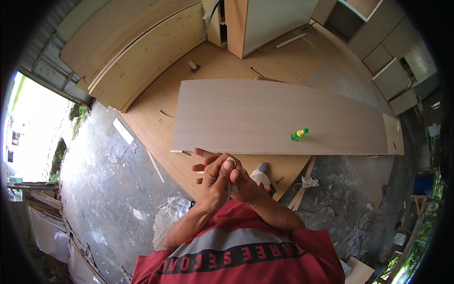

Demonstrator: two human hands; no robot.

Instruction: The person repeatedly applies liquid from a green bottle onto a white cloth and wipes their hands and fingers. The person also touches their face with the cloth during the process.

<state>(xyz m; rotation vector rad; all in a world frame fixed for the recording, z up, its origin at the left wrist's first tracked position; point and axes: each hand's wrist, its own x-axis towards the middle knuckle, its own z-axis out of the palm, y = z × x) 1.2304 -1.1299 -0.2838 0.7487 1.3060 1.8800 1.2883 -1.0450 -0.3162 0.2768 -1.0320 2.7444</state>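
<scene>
My two hands are pressed together in front of my chest, above the near edge of a board. My left hand [215, 179] is closed, its thumb pressing a small crumpled white piece [231, 160] that looks like cloth or tissue. More of this white material shows lower down between the palms. My right hand [242, 183] lies against the left one, partly covered by it. Several outstretched fingers stick out to the left behind my left hand and seem to be the right hand's. Beyond the hands is the long, pale wood-grain board [236, 113], with a green bottle [299, 134] with a yellow top on it.
Wooden panels [146, 66] lean at the far left, and a tall cabinet [236, 28] stands at the back. A brush-like tool [193, 66] lies on the plywood sheet [156, 94]. On the concrete floor are clear plastic [177, 207], wood strips [302, 187] and a white strip [124, 131].
</scene>
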